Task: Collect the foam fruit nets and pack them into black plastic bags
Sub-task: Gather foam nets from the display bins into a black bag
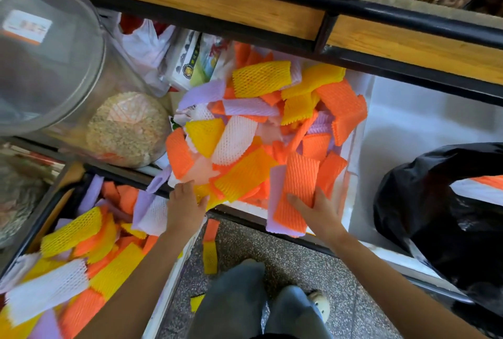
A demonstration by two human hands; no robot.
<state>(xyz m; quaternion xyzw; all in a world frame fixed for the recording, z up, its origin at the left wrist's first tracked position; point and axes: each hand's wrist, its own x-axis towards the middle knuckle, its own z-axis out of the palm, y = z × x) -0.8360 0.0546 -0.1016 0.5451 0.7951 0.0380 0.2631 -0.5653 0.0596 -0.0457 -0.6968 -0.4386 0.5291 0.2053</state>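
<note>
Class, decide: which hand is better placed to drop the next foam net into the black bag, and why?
The right hand: it holds an orange net, and the black bag stands open on that side. The left hand rests on the pile, farther away.

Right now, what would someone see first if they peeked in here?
A heap of bright nets, orange, yellow, purple and white, fills the middle of the view, with a second heap at lower left. The right grip holds an orange net at the main heap's near edge. A black bag sits open at far right.
</note>
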